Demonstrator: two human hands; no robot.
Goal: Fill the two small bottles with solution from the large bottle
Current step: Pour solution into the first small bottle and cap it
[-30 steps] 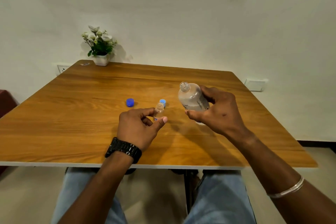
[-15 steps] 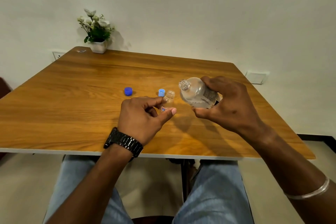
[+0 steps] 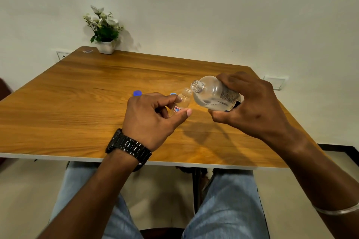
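Observation:
My left hand [image 3: 153, 116] pinches a small clear bottle [image 3: 181, 102] with a red and blue label, uncapped, above the wooden table [image 3: 77, 103]. My right hand [image 3: 250, 106] grips the large clear bottle [image 3: 211, 94], tipped almost flat, its open mouth just above and beside the small bottle's mouth. Clear solution lies along the large bottle's lower side. Only one small bottle is visible. A dark blue cap [image 3: 137, 93] and a light blue cap [image 3: 173, 94] lie on the table behind my left hand.
A white pot of flowers [image 3: 104, 31] stands at the table's far left corner, with a small scrap [image 3: 87, 51] beside it. Wall sockets sit at the far left and right. My knees are under the table's near edge.
The large bottle has tipped from upright to nearly horizontal and moved towards the small bottle. My left hand has raised the small bottle and tilted its mouth to meet it.

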